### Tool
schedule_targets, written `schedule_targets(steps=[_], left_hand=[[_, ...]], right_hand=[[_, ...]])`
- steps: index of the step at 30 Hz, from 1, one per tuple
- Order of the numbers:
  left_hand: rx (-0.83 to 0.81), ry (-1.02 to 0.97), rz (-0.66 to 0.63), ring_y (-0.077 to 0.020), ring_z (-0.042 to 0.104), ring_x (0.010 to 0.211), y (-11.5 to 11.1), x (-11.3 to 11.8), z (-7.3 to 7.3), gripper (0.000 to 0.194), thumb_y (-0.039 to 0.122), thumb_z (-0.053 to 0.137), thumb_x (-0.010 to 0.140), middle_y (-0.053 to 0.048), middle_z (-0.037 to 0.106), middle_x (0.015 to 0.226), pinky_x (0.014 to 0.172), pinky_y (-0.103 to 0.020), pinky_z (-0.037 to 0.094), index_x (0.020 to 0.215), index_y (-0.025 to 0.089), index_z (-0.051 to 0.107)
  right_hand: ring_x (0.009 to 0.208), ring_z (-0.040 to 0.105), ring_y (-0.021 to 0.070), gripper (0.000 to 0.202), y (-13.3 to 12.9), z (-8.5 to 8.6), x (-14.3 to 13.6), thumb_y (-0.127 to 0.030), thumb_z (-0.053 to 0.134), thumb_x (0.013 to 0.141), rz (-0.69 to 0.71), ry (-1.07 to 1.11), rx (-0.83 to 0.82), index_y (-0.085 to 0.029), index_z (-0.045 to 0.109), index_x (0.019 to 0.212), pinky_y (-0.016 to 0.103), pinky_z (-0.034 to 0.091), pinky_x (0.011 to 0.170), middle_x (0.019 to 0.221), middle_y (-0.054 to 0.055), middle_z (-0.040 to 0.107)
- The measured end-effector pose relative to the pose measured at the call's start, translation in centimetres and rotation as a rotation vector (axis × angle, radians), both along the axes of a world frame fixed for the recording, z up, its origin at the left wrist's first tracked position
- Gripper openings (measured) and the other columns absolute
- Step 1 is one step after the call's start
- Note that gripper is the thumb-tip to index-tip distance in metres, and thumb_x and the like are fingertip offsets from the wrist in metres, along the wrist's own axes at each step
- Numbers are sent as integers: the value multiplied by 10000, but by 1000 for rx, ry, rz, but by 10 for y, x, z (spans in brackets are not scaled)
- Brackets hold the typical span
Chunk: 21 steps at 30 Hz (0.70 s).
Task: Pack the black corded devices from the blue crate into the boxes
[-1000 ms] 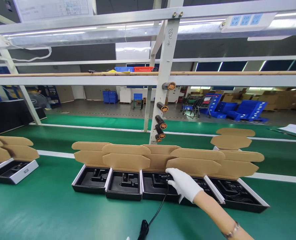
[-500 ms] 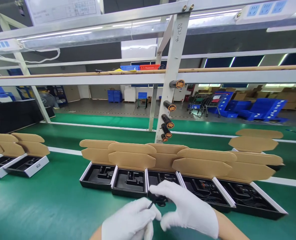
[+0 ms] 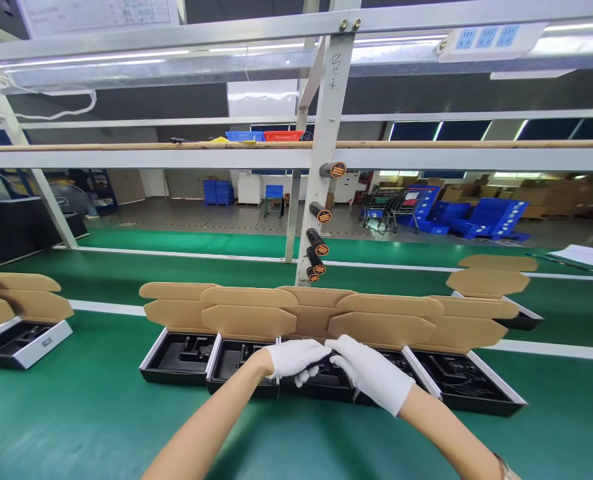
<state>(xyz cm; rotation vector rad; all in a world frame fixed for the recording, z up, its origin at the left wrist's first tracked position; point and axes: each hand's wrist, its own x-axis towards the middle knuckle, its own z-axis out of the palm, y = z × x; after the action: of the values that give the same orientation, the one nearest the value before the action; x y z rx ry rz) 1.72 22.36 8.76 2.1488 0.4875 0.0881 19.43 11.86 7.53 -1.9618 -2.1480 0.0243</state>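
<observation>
My left hand (image 3: 296, 359), in a white glove, reaches into the middle open box (image 3: 317, 391) with fingers bent. My right hand (image 3: 371, 372), gloved too, meets it from the right over the same box, fingertips curled down. Between them is a black cable, mostly covered by the fingers. The box is black inside with a brown cardboard lid standing up behind. To the left, two similar boxes show black moulded inserts, the nearer one partly behind my left hand. To the right, another box (image 3: 469, 380) holds black parts and cable.
A white metal post (image 3: 326, 120) rises behind the boxes, with several black tubes (image 3: 317, 241) with orange-marked ends sticking out. More open boxes (image 3: 31, 340) stand at far left, and one (image 3: 519, 313) behind at right. A shelf rail (image 3: 176, 159) crosses above the green table (image 3: 101, 413).
Both hands have moved forward from the table's near side into the middle box, taking the black cable with them. The view has shifted slightly to the right.
</observation>
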Motion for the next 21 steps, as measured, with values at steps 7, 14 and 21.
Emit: schedule_targets(steps=[7,14,21], left_hand=[[411,138,-47,-237,606,904,10,14,-31,391,405,366,957,-65,683,988,865,-385,453,956,218,710],[695,236,-32,-322,584,977,-27,11,-64,427,459,342,974,-125,657,1012,832,-474,469,1107,195,650],[816,263,-33,-299,592,1037,-23,14,-74,310,436,440,951,-88,667,1095,868,-477,491,1121,268,638]], right_hand=[[932,658,318,193,23,-12,4,-306,657,851,-38,-358,-285,-142,758,832,395,511,799,967,154,686],[887,690,357,200,36,-22,-11,-250,709,789,2,-341,-405,-77,773,864,422,517,779,885,198,732],[1029,657,238,364,-67,40,37,-371,413,974,-106,-98,-214,-254,684,1187,358,474,911,1147,58,710]])
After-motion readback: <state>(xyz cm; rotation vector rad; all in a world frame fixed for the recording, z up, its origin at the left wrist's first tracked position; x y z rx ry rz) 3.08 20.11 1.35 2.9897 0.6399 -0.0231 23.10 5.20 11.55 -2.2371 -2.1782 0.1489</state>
